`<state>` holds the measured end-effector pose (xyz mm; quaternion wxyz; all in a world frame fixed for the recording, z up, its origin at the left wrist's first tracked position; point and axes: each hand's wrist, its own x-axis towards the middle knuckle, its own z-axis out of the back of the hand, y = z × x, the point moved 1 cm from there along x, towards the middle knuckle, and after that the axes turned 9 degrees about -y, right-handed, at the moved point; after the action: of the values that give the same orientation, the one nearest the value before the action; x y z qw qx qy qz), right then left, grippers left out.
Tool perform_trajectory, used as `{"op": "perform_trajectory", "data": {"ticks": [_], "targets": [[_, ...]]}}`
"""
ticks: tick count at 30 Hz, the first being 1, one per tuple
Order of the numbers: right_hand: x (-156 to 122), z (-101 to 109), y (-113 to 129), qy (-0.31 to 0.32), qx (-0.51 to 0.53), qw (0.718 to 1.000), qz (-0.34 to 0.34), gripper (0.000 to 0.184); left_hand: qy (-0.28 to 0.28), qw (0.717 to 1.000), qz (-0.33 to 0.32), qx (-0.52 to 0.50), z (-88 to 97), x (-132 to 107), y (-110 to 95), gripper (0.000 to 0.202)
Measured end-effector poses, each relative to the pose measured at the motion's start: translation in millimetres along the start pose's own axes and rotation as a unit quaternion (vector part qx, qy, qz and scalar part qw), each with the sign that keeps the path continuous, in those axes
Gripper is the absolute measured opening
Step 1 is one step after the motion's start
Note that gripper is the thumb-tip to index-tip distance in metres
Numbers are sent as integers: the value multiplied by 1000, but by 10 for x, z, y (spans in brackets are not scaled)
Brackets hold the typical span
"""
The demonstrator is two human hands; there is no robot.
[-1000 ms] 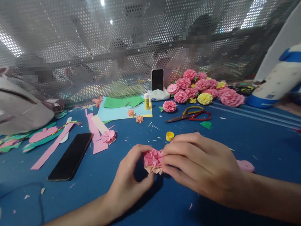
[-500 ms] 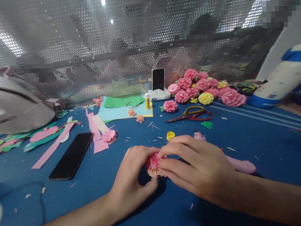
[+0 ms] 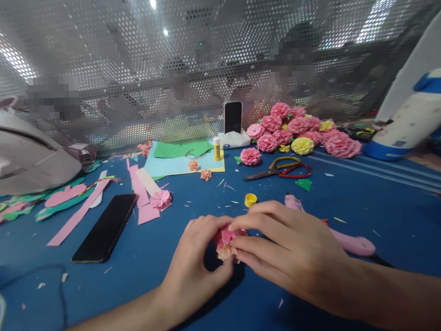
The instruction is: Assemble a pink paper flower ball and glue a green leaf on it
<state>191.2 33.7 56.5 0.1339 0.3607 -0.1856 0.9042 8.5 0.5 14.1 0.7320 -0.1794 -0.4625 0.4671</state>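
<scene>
A small paper flower [image 3: 227, 238], pink on top with peach petals below, is held just above the blue table. My left hand [image 3: 198, 255] curves around its left side, thumb at the bottom and fingers at the top. From the right, my right hand [image 3: 292, 250] pinches the petals with its fingertips, which hide part of the flower. A yellow cap [image 3: 250, 199] lies just beyond the hands. The pink glue gun [image 3: 353, 242] lies partly hidden behind my right hand.
Scissors [image 3: 278, 169] with yellow and red handles lie beyond my right hand, near piled pink paper flowers [image 3: 271, 122]. A black phone [image 3: 104, 228] and pink paper strips [image 3: 80, 206] are at left. A glue stick [image 3: 216, 148] stands on light-blue paper [image 3: 162, 165]. A perforated metal screen [image 3: 131, 81] closes the back.
The flower has tilted slightly between my hands, and my right fingertips have shifted a little over its petals. Both hands keep their hold; the things on the table stay put.
</scene>
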Motion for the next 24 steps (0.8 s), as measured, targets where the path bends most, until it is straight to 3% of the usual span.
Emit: {"op": "perform_trajectory", "data": {"ticks": [3,15,19,22,24], "targets": [[6,16,12,-13,-11,1000,19,31,0,1000,5,3,-7,2,0,39],[77,107,-29,-6,67,996,-53,15,-5,1000,-3,9,-7,-18,12,42],[86,125,-87,12,62,997,-50,20,-13,997,54,-55,41,2,6,48],[94,163,-172,13,63,995,-70,23,-13,985,123,-119,124,93,27,34],[101,192,-229,8,72,993,-94,22,21,978,162,-130,169,171,81,24]]}}
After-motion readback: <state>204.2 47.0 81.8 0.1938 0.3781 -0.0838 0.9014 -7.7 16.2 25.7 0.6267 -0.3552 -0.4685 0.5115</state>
